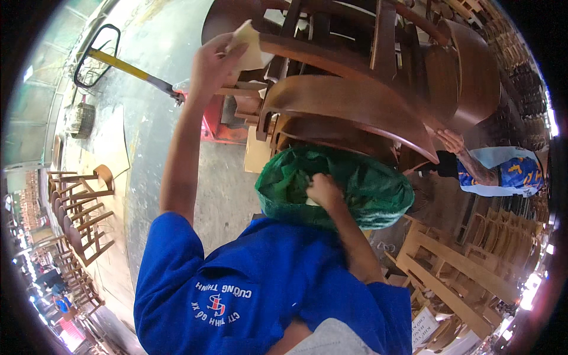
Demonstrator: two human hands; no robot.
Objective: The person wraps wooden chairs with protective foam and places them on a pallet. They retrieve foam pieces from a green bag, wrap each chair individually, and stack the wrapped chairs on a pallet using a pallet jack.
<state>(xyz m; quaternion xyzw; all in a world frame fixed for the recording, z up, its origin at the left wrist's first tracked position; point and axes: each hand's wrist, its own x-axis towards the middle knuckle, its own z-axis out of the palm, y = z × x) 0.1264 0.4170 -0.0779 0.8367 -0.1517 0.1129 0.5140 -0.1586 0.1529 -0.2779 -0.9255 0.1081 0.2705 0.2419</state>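
Note:
My left hand [214, 64] is raised at the far end of a stack of brown wooden chairs [349, 100]. Its fingers pinch a thin, creased, cream-coloured sheet [249, 48], close to a chair's curved rail. Nearer to me, my right hand [325, 190] is closed, down in the hollow of a green woven sack [378, 198] with a rounded rim. A small pale bit [312, 202] shows under that hand; whether the fingers hold it is hidden. The sack lies against my front, below the curved chair back.
A pallet jack with a yellow handle [133, 71] stands at the far left. Chairs [83, 219] line the left side. At right, another person's hand [451, 141] touches the stack. Wooden frames [455, 272] fill the lower right, and a cardboard box [255, 151] stands under the chairs.

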